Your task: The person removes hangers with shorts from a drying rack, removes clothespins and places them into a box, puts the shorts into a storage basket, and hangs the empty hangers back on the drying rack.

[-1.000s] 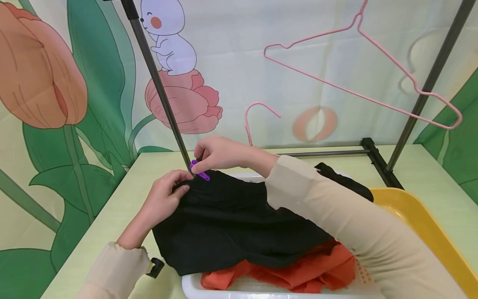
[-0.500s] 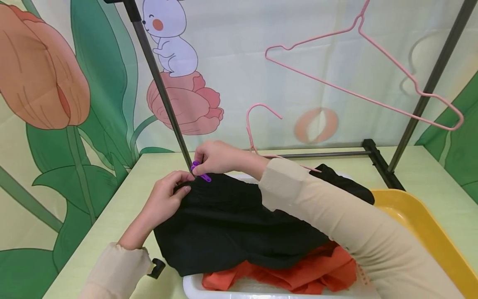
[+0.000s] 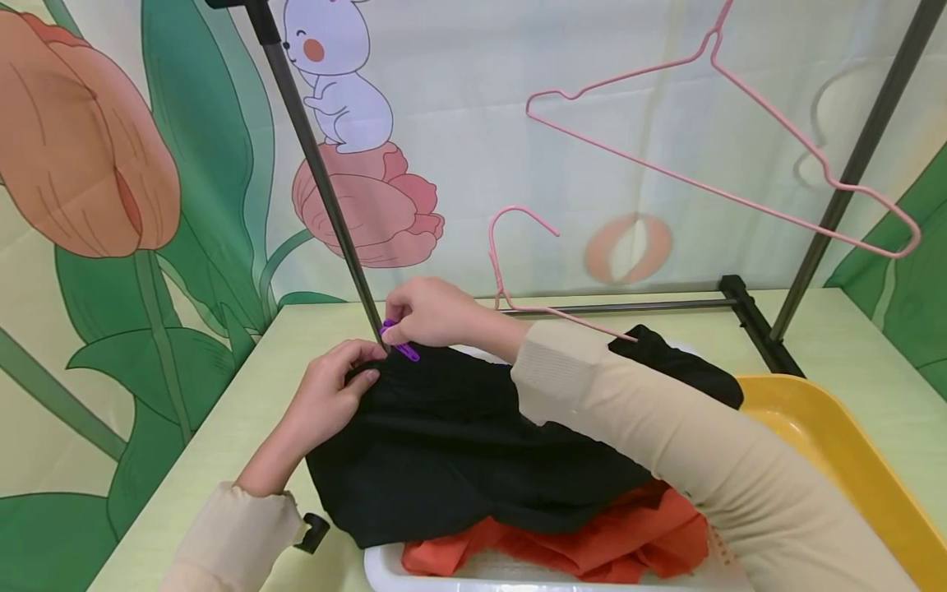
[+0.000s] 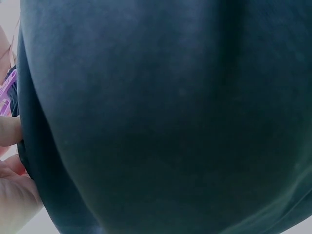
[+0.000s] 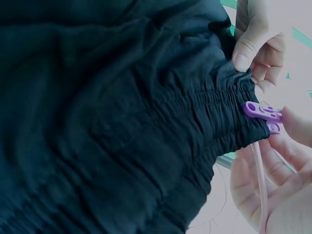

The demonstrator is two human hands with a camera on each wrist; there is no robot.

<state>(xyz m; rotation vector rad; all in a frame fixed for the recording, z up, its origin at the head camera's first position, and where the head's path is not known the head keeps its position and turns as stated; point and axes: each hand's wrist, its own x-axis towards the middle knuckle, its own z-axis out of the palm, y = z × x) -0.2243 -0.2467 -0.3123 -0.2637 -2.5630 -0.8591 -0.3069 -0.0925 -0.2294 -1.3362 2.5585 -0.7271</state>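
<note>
A black garment with a gathered elastic waistband is spread in front of me. My left hand pinches its upper left corner between thumb and fingers. Close beside it, my right hand pinches a purple clothespin. In the right wrist view, the clothespin sits on the waistband edge, and a pink hanger wire runs down from beneath that edge. The hanger's hook and one shoulder rise behind the garment, its remaining part hidden. Black cloth fills most of the left wrist view.
Under the garment, an orange cloth lies in a white basket. A yellow tray is at the right. Another pink hanger hangs above, between the dark rack poles. A patterned backdrop stands behind the table.
The right forearm has shifted slightly left and down, uncovering more of the hanger's shoulder behind it. Both hands keep their grips, and the clothespin stays at the waistband corner.
</note>
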